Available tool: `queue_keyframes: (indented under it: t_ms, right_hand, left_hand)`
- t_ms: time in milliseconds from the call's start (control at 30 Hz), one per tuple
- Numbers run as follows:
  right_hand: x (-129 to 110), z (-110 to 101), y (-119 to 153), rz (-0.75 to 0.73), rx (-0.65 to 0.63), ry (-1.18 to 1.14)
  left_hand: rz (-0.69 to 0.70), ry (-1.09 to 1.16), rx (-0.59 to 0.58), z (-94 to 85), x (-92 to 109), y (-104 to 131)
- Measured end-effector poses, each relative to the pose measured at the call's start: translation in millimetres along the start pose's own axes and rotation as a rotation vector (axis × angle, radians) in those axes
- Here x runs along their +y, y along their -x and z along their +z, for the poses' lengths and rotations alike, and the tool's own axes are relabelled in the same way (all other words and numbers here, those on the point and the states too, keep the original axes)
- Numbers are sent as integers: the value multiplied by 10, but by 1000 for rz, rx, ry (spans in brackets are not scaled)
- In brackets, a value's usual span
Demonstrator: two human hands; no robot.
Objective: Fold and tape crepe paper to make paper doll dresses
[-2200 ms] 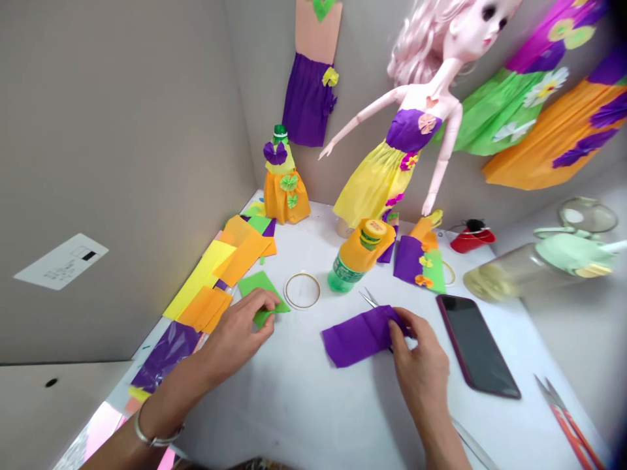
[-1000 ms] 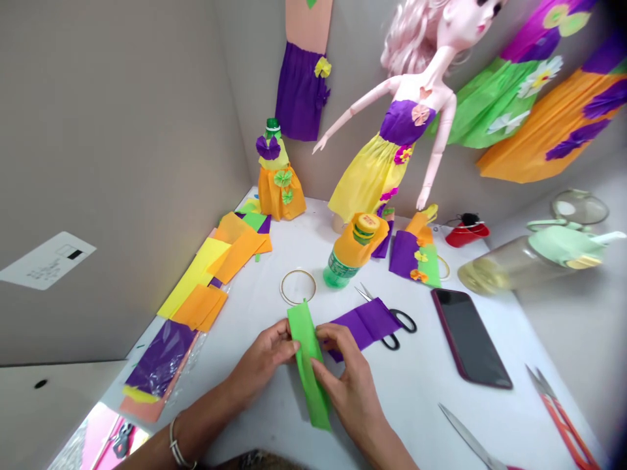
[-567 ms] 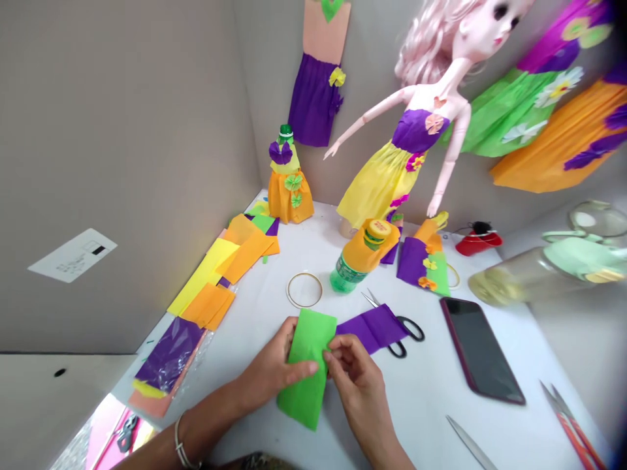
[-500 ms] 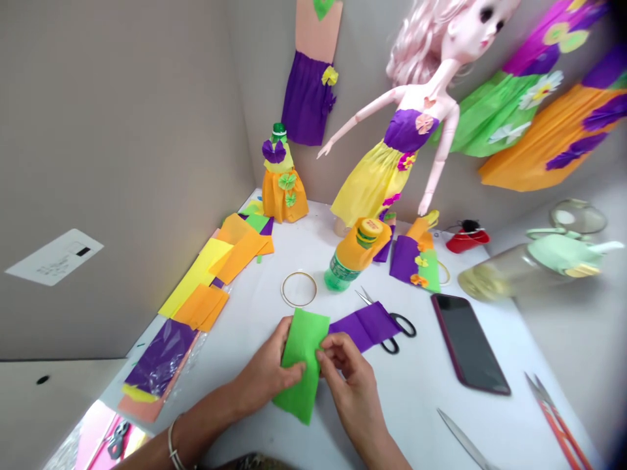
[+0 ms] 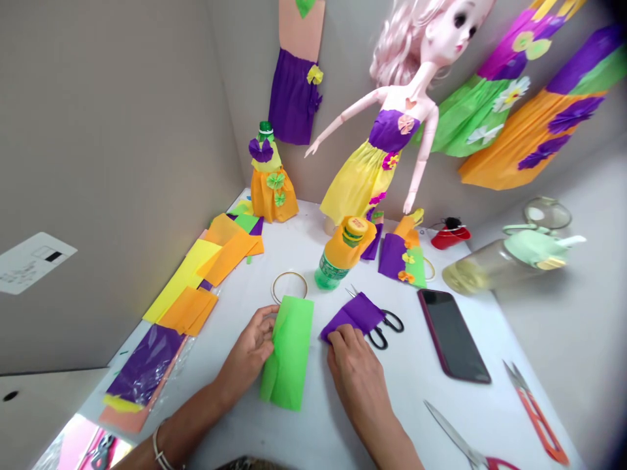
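Observation:
A green crepe paper strip (image 5: 291,352) stands out in front of me on the white table. My left hand (image 5: 252,346) is closed at its left edge, the fingers curled and partly hidden. To the right, my right hand (image 5: 357,365) pinches the near edge of a purple crepe paper piece (image 5: 360,313). That purple piece lies across black-handled scissors (image 5: 392,321), whose tips and handles show around it. Just beyond the green strip rests a thin round bangle (image 5: 289,287). A green bottle (image 5: 330,273) wrapped in orange paper stands behind the purple piece.
Coloured paper sheets (image 5: 169,281) lie along the left edge. A phone (image 5: 453,336), red-handled scissors (image 5: 448,427) and orange-handled snips (image 5: 533,414) lie at right, near a clear jug (image 5: 480,264). At the back stand a doll (image 5: 396,130) and a dressed bottle (image 5: 274,186).
My right hand has let go of the green paper and moved right onto the purple paper, taking its edge. The green paper now appears wider, with my left hand at its left edge.

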State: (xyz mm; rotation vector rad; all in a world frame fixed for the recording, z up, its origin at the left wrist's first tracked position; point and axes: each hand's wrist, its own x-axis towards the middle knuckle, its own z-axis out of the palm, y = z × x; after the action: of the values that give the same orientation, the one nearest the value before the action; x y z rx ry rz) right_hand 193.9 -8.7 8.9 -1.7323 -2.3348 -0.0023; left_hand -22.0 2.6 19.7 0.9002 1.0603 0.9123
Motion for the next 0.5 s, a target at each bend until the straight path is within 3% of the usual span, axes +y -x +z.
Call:
queue_keyframes:
  t_ms: [100,200,300,400,500]
  right_hand:
    - [-5,-51,-6,26,-40,-199]
    - [-4,-244,-11,114,-154,-597]
    - [21,-523,-5,152,-396,-1056]
    - [56,-706,-4,136,-659,-1403]
    - [62,-669,-43,280,-622,-1524]
  left_hand:
    - [21,5,-7,-22,-30,-4]
    - [21,-16,28,-44,-36,2]
    - [-6,-29,57,-65,-28,2]
    - [-16,-20,15,-75,-34,-5]
    - [-11,-15,-46,-56,-49,-6]
